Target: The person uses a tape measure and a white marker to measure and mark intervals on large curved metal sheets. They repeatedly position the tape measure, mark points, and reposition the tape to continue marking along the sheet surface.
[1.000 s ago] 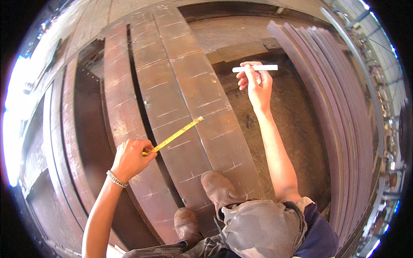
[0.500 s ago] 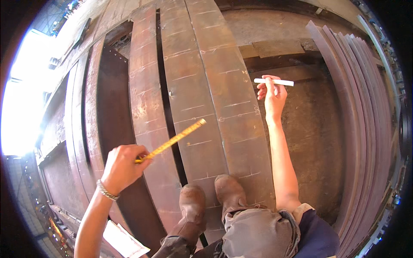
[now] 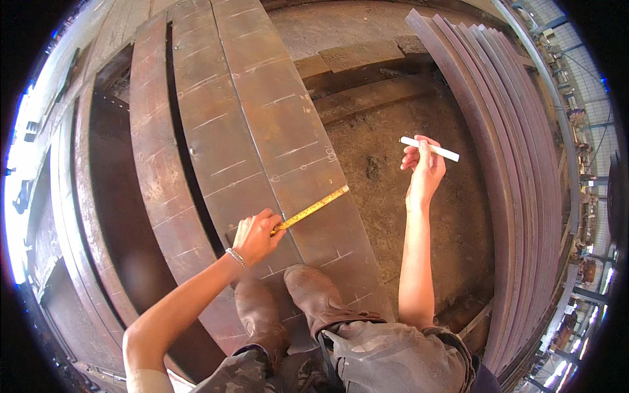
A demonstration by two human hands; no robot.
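On rusty steel plates (image 3: pixel 262 131), my left hand (image 3: pixel 254 237) pinches the yellow tape measure (image 3: pixel 313 208); right hand (image 3: pixel 424 171), at two o'clock, grips white chalk (image 3: pixel 429 149). Marking seems next.

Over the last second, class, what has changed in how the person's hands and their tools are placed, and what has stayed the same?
The right hand with the white marking stick has drifted right, off the rusty steel plates and over the dirt floor. Unchanged: the left hand holds the yellow tape measure across a plate, and both boots stand on the plates.
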